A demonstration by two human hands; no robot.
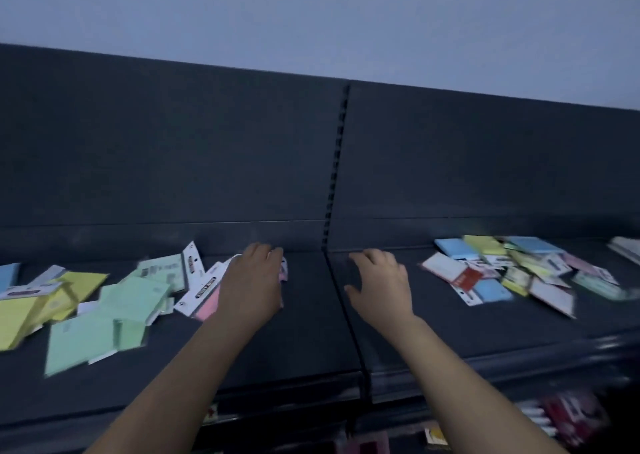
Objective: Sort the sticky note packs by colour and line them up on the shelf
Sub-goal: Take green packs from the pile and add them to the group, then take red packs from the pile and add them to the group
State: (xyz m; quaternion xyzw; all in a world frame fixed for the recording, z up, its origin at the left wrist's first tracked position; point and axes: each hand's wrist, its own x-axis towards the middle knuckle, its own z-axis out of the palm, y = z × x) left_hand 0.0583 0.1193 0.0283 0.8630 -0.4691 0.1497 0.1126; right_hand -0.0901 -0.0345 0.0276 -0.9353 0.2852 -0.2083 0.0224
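Sticky note packs lie scattered on a dark shelf (304, 346). At the left is a loose heap of yellow packs (20, 318), green packs (107, 318) and a pink pack (207, 306) with white header cards. My left hand (254, 280) rests flat on the pink pack, covering most of it. My right hand (379, 280) hovers over bare shelf just right of the shelf joint, fingers spread, holding nothing. A second mixed heap (509, 270) of blue, yellow, pink, green and white packs lies at the right. The picture is blurred.
A dark back panel (173, 148) with a slotted upright (334, 183) rises behind the shelf. Another white item (627, 249) sits at the far right. Below the shelf's front edge, a lower shelf holds red and pink goods (571, 415).
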